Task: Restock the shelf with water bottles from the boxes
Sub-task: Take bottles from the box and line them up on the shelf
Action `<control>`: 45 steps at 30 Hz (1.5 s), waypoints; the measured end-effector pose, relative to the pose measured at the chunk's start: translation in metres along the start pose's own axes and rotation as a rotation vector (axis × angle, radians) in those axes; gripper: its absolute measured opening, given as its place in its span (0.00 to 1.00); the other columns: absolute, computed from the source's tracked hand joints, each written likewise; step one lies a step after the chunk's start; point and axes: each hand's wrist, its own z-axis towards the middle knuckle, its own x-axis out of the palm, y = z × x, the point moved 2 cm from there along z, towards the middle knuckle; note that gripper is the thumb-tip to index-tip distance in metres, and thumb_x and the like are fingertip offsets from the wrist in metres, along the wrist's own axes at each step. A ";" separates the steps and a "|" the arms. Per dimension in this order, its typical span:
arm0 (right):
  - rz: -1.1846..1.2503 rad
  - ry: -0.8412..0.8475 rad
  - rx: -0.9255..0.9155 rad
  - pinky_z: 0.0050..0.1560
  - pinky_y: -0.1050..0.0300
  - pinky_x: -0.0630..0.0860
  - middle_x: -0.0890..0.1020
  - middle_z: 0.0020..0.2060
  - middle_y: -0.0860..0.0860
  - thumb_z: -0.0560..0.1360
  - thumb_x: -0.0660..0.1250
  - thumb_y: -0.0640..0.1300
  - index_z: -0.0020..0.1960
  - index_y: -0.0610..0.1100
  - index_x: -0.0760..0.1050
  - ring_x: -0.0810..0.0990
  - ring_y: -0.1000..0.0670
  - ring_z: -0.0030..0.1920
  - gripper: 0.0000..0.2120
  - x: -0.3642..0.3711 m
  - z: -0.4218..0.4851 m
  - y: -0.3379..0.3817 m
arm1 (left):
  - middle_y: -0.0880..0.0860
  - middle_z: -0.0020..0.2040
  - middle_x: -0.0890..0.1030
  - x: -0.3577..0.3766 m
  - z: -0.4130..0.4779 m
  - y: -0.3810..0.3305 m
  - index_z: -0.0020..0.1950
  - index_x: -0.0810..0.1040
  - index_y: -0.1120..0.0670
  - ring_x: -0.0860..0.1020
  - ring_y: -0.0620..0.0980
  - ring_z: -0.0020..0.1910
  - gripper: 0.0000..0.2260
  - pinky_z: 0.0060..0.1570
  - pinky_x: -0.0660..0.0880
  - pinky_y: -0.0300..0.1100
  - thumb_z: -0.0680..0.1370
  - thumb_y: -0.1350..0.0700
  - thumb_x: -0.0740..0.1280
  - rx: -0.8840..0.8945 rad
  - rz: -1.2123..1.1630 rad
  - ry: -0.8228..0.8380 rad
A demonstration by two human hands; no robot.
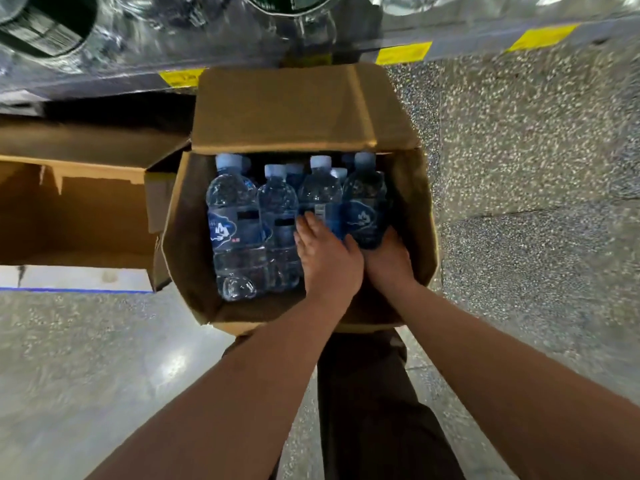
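At far left of the frame, an open brown corrugated cardboard box (79, 216) lying on the polished speckled grey floor (86, 358), nothing visible inside, one flap touching the neighbouring carton. Along the top edge, a blurred metal shelf lip with yellow price tags (403, 53), wrapped clear bottles above it. At centre, a second open brown cardboard carton (301, 109), far flap folded back toward the shelf, side walls bulged outward. Inside, clear plastic water bottles with pale blue caps and blue labels (235, 216), long axes tilted, caps pointing toward the top of the frame, bases toward the bottom, packed side by side and touching. Left hand (327, 258) laid palm-down over the middle bottles, fingers together and stretched flat against the labels. Right hand (388, 258) just beside it, thumbs nearly touching, cupped under the base of the rightmost clear blue-labelled bottle (363, 206), fingers hidden below it; full closure hard to tell. Bare forearms reaching in from the bottom edge, dark trousers (374, 410) between them.
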 end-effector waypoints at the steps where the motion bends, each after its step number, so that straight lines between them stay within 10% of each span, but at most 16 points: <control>1: -0.004 -0.005 0.006 0.56 0.60 0.67 0.76 0.65 0.47 0.73 0.67 0.58 0.69 0.46 0.68 0.73 0.45 0.66 0.29 0.001 0.002 -0.003 | 0.59 0.78 0.41 0.001 0.002 -0.001 0.77 0.39 0.61 0.43 0.57 0.77 0.33 0.76 0.46 0.47 0.82 0.52 0.56 -0.013 -0.010 -0.003; 10: 0.303 0.022 0.118 0.57 0.61 0.70 0.78 0.62 0.50 0.65 0.77 0.45 0.69 0.46 0.70 0.76 0.49 0.63 0.34 -0.001 0.015 -0.011 | 0.58 0.62 0.72 -0.003 0.032 0.003 0.68 0.59 0.58 0.73 0.59 0.60 0.31 0.59 0.73 0.55 0.73 0.49 0.69 -0.096 -0.186 0.006; 22: 0.545 0.273 0.455 0.39 0.56 0.76 0.82 0.43 0.43 0.66 0.70 0.39 0.57 0.39 0.77 0.81 0.45 0.40 0.19 -0.014 0.004 0.000 | 0.49 0.49 0.81 -0.028 0.026 0.002 0.56 0.75 0.48 0.79 0.50 0.48 0.25 0.55 0.77 0.51 0.60 0.49 0.75 -0.114 -0.426 0.141; 26: 0.612 0.270 0.433 0.51 0.47 0.80 0.84 0.47 0.41 0.57 0.72 0.40 0.56 0.39 0.78 0.83 0.41 0.47 0.26 -0.016 -0.020 0.007 | 0.49 0.46 0.77 -0.054 0.011 0.011 0.49 0.70 0.46 0.78 0.50 0.45 0.14 0.45 0.76 0.44 0.70 0.56 0.72 -0.177 -0.517 0.228; 35: 0.601 0.278 0.276 0.49 0.52 0.75 0.84 0.40 0.48 0.61 0.72 0.43 0.53 0.42 0.76 0.80 0.47 0.41 0.21 -0.045 -0.111 0.056 | 0.55 0.58 0.80 -0.129 -0.058 0.002 0.47 0.80 0.50 0.78 0.56 0.57 0.20 0.63 0.71 0.55 0.57 0.47 0.72 -0.141 -0.599 0.491; 39: 0.618 0.211 0.178 0.54 0.47 0.72 0.85 0.45 0.47 0.53 0.73 0.43 0.59 0.43 0.75 0.79 0.45 0.49 0.33 -0.057 -0.146 0.085 | 0.53 0.48 0.84 -0.163 -0.090 -0.010 0.49 0.81 0.52 0.80 0.55 0.50 0.07 0.52 0.73 0.47 0.74 0.53 0.65 0.015 -0.694 0.534; 45: 0.671 0.181 0.014 0.52 0.48 0.73 0.83 0.53 0.50 0.52 0.75 0.46 0.61 0.50 0.74 0.79 0.47 0.56 0.36 -0.066 -0.203 0.121 | 0.51 0.41 0.83 -0.213 -0.145 -0.026 0.55 0.78 0.56 0.81 0.45 0.33 0.14 0.25 0.74 0.33 0.71 0.61 0.74 0.155 -0.749 0.275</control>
